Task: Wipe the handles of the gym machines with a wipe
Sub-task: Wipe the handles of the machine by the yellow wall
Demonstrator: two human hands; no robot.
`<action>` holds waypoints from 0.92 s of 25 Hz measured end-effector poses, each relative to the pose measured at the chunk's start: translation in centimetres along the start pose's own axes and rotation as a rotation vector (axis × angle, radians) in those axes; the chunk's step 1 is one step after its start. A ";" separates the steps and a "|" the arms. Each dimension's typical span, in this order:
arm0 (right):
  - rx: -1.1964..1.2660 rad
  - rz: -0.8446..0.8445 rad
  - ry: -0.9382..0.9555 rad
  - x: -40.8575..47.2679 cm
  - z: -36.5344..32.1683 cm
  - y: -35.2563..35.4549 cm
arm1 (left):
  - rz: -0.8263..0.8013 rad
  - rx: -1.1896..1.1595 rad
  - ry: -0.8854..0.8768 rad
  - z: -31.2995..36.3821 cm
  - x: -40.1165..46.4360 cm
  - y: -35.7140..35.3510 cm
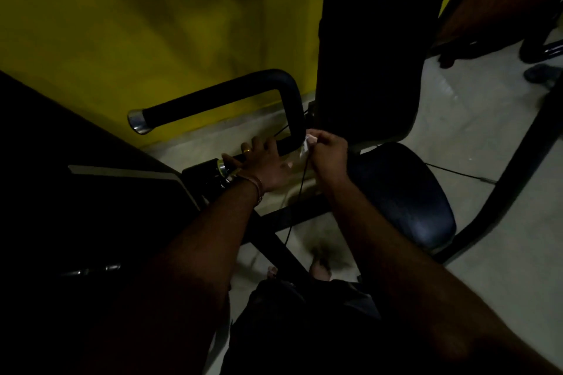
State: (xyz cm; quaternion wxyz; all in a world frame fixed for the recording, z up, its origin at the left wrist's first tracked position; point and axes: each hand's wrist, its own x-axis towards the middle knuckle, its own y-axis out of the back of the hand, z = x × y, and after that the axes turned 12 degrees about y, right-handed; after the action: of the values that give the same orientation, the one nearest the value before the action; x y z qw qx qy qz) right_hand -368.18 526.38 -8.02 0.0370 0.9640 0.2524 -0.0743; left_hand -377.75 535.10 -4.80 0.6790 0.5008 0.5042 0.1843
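A black U-shaped machine handle [219,96] with chrome end caps stands in the middle of the dim view. My left hand [262,163] lies over the handle's near bar, fingers curled round it close to the chrome collar. Just right of the handle's bend, my right hand [329,152] pinches a small white wipe [308,140]. The wipe hangs beside the bend; whether it touches the handle I cannot tell.
A dark padded backrest [371,39] and seat [405,192] stand to the right. Behind them rises a yellow wall [137,24]. A black machine body [76,176] fills the left. Thin black cords cross the pale floor [487,268]. My feet [320,268] show below.
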 end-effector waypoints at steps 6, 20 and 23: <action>-0.224 0.075 0.239 -0.1 -0.9 -0.9 | -0.030 -0.006 0.009 0.0 0.2 0.0; -0.241 0.130 0.373 -2.3 -2.2 -1.3 | -0.015 -0.011 -0.009 0.0 -0.5 0.4; -0.204 0.178 0.429 -0.2 -5.0 -2.8 | -0.053 0.031 -0.021 -0.4 -0.4 0.4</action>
State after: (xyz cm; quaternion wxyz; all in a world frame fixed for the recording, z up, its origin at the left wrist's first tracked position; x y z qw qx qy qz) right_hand -369.10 529.20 -3.15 0.0862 0.9674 0.1748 0.1616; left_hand -378.12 535.15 -4.22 0.6809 0.4996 0.5132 0.1531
